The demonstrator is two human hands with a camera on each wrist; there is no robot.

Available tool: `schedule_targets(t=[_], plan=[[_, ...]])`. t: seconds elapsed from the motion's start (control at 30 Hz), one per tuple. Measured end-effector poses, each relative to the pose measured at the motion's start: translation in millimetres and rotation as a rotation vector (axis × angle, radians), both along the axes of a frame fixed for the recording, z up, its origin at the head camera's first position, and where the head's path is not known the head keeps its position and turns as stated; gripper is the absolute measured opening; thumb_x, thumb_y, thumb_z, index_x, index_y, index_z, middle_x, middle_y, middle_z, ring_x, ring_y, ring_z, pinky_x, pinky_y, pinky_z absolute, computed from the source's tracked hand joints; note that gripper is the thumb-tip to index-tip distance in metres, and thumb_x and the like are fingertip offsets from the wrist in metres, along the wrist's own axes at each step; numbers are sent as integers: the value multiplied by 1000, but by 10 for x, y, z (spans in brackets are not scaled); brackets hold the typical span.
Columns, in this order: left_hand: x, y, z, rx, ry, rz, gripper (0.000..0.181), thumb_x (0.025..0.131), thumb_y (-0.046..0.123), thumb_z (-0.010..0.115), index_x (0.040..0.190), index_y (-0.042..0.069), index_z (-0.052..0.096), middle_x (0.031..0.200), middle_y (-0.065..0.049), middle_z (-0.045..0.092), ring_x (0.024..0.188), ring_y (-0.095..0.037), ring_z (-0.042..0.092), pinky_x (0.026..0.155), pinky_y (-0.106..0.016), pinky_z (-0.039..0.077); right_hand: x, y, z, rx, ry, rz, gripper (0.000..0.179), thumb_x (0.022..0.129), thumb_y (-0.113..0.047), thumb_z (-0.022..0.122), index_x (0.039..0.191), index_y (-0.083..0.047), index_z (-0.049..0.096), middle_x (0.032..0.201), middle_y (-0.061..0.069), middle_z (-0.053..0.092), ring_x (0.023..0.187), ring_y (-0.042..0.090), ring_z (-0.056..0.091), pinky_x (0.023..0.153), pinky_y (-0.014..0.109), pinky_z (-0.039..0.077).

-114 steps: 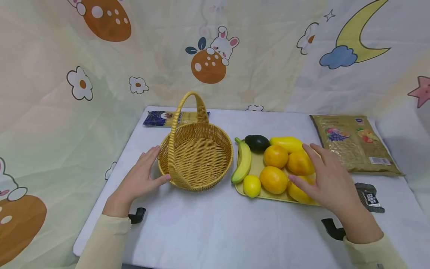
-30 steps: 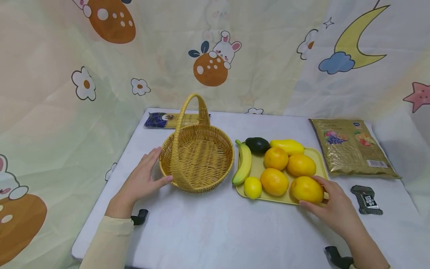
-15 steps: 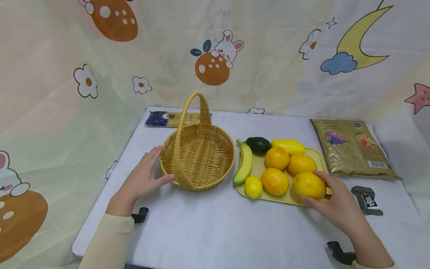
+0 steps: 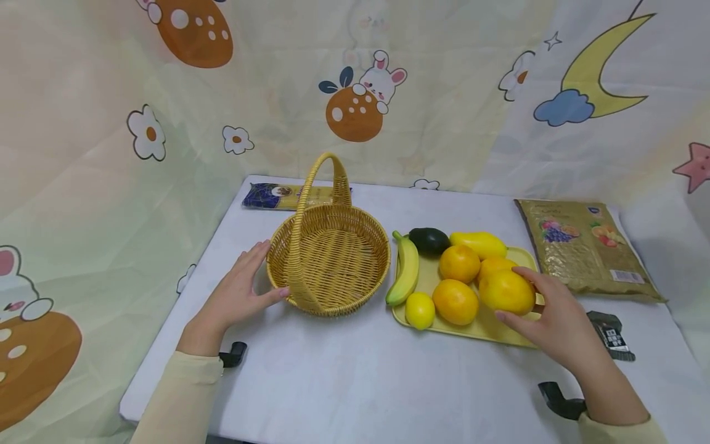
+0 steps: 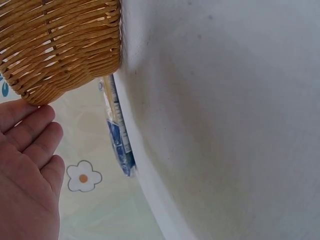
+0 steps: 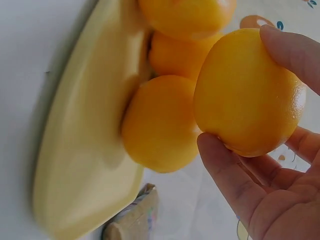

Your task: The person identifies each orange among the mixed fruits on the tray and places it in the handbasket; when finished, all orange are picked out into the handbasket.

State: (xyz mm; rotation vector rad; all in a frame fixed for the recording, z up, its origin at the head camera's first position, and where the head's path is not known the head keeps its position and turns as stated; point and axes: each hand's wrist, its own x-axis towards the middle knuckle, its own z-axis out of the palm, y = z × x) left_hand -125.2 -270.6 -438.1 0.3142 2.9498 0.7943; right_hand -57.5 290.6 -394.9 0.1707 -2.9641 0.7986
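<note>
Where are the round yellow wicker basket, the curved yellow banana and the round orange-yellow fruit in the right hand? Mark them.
Wicker basket (image 4: 339,262), head view: inner floor.
Yellow banana (image 4: 409,269), head view: middle of peel.
Held fruit (image 6: 247,92), right wrist view: facing side.

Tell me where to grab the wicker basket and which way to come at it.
Take the arched handle at its top, coming straight down from above. It rises well clear of the rim and spans the basket, with nothing resting on its crown. The band looks slim enough to close around, and a central lift should likely tip it less than pulling on one side.
</note>
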Motion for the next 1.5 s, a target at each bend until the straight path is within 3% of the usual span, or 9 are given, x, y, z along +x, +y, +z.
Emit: schedule_targets(t=[0.53, 0.9, 1.5], plan=[[-2, 4, -4, 8, -20, 21, 118, 83, 75, 72, 170, 27, 9, 177, -12, 15, 162, -48, 13, 127, -71, 18, -235, -279, 174, -24, 49, 76, 84, 86, -43, 86, 153, -8, 49, 146, 27, 52, 122, 45, 53, 90, 66, 58], [-2, 11, -23, 24, -42, 35, 119, 82, 78, 71, 170, 31, 7, 177, -9, 14, 162, -48, 12, 126, -72, 18, -344, -498, 252, -39, 47, 99, 87, 84, -37, 89, 155, -10, 46, 140, 24, 52, 119, 41, 55, 92, 62, 60], [19, 34, -25, 29, -34, 40, 118, 82, 77, 71, 170, 29, 9, 177, -10, 15, 161, -48, 13, 126, -72, 20, -624, -915, 461, -50, 99, 240, 82, 84, -22, 89, 154, -11, 47, 143, 19, 52, 122, 36, 57, 95, 59, 60]])
